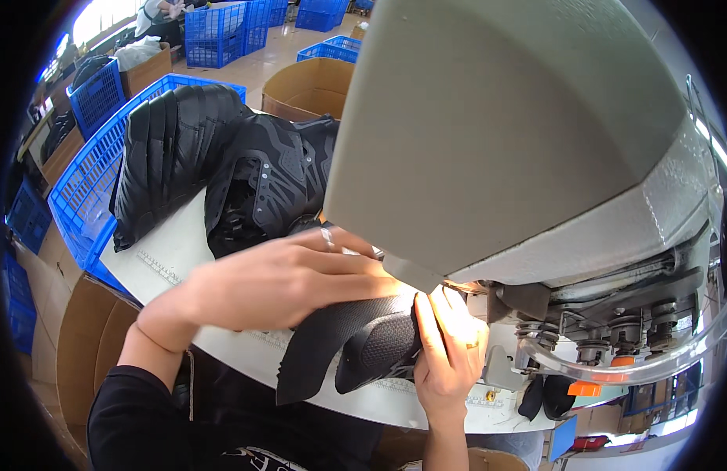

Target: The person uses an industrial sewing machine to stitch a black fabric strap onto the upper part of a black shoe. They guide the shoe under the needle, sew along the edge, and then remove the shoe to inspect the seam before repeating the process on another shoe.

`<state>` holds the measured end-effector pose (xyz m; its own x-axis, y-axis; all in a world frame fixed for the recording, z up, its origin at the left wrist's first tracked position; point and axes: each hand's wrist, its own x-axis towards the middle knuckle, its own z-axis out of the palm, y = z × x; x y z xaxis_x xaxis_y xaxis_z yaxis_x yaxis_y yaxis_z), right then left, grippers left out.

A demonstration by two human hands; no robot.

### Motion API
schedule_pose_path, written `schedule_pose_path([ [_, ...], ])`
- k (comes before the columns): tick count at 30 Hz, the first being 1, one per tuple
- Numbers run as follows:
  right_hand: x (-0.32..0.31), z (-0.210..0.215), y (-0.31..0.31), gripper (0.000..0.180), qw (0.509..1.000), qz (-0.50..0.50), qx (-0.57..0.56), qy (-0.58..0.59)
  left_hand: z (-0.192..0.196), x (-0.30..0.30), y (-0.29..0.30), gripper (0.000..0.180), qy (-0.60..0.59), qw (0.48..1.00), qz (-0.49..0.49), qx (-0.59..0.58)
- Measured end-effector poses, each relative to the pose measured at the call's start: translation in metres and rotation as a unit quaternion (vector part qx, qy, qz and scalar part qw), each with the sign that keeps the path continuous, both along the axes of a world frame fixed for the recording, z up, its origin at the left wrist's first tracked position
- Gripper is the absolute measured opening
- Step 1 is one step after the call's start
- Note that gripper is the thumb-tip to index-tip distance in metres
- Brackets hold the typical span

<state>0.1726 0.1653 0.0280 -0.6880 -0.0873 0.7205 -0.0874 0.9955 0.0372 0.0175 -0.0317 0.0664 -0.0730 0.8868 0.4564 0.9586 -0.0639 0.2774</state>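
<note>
A black shoe upper (379, 345) with textured fabric lies under the head of a sewing machine (505, 141), where a lamp lights the work. My right hand (446, 361) grips the upper's right edge, its fingertips close below the machine head. Across the upper's far side reaches my left hand (261, 282), slightly blurred, with fingers stretched out and a ring on one of them. Its fingertips pass beside the machine head and are partly hidden. The needle is hidden behind the housing. Beyond my left hand, more black shoe uppers (277, 169) lie piled on the white table (195, 235).
A nested stack of black pieces (171, 149) leans by a blue crate (85, 188) at the left. Cardboard boxes (308, 86) stand behind and below the table. Thread spools and a clear curved tube (654, 369) flank the right side. Another person (159, 20) is far back.
</note>
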Motion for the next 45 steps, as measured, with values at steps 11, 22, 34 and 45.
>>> schedule_pose_path([
  [11,-0.007,0.000,0.001,0.024,0.996,0.054,-0.032,0.058,-0.016,-0.014,0.017,0.030,-0.131,0.981,-0.087,0.117],
  [22,-0.006,-0.004,0.007,0.025,0.998,0.032,-0.020,0.047,-0.027,-0.017,0.022,0.034,-0.036,0.985,-0.070,0.155],
  [34,-0.005,-0.009,0.012,0.025,0.997,0.041,-0.040,0.056,-0.037,-0.030,0.024,0.043,-0.159,0.975,-0.057,0.144],
  [45,-0.002,-0.017,0.020,0.029,0.998,0.023,-0.046,0.037,-0.025,-0.017,0.022,0.037,-0.062,0.983,-0.064,0.158],
])
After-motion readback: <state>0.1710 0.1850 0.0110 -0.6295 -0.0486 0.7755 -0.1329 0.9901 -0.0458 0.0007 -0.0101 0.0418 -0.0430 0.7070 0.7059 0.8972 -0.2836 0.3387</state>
